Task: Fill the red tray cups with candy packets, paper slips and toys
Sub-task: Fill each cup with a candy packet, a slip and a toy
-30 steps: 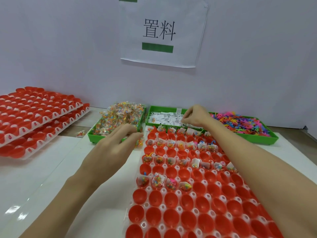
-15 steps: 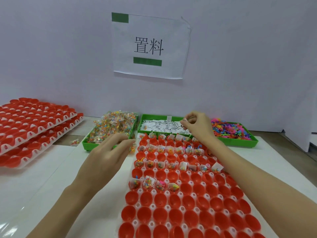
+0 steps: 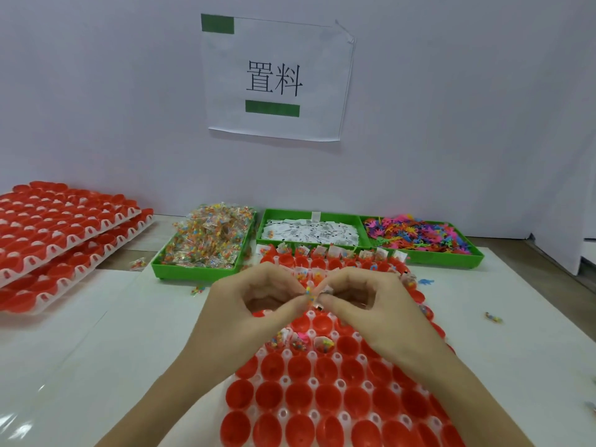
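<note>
Red tray (image 3: pixel 325 395) under both hands; left hand (image 3: pixel 254 304) pinches candy packet (image 3: pixel 309 292), right hand (image 3: pixel 364 301) pinches paper slip (image 3: pixel 323 293), fingertips meeting.

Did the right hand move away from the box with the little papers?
Yes. The right hand has come back from the green tray of paper slips toward the person, and now meets the left hand over the red cup tray.

Both hands meet above the red tray (image 3: pixel 322 395): the left hand (image 3: pixel 254 304) pinches a candy packet (image 3: pixel 308 293), the right hand (image 3: pixel 361 301) a paper slip (image 3: pixel 324 293). Far rows hold fillings; near cups are bare. Beyond lie green bins of packets (image 3: pixel 206 240), slips (image 3: pixel 311 232) and toys (image 3: pixel 419 235).
</note>
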Tool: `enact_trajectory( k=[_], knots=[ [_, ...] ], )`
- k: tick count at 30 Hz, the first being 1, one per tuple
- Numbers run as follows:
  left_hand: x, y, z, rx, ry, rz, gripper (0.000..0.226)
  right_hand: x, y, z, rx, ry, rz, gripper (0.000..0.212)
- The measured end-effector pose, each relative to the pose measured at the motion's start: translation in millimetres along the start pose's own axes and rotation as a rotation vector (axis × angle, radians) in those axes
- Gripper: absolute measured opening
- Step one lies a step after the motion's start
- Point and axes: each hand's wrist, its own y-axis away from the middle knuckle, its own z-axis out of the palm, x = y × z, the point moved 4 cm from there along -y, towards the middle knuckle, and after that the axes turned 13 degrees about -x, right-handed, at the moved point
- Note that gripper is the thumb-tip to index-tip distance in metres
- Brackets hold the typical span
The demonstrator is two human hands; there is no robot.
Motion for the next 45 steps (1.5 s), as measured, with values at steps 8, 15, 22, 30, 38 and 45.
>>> enact_trajectory(
  k=[8,15,22,30,38,45],
  knots=[
    [-0.2,-1.8,-4.2,-0.005,0.241,-0.187,0.016,-2.8,8.0,-3.5,0.114,0.045,-0.004,0.009],
    [0.1,-1.0,6.0,-0.129,0.152,-0.220,0.009,-9.0,11.4,-3.4,-0.026,0.022,-0.007,0.004],
    [4.0,1.0,7.1,-0.130,-0.156,-0.066,0.017,-6.9,15.6,-8.6,-0.156,0.044,0.055,0.013],
    [1.3,0.8,10.6,-0.164,0.042,-0.135,0.010,1.3,16.3,-10.5,-0.203,-0.301,0.189,0.020],
    [3.3,-1.8,-0.9,-0.090,0.078,-0.186,0.010,19.6,-5.3,-81.1,0.079,-0.164,0.228,0.023],
    [-10.6,-3.5,-6.7,0.039,0.042,-0.209,0.017,99.2,-89.1,-160.5,0.220,0.201,0.421,0.015]
  ],
)
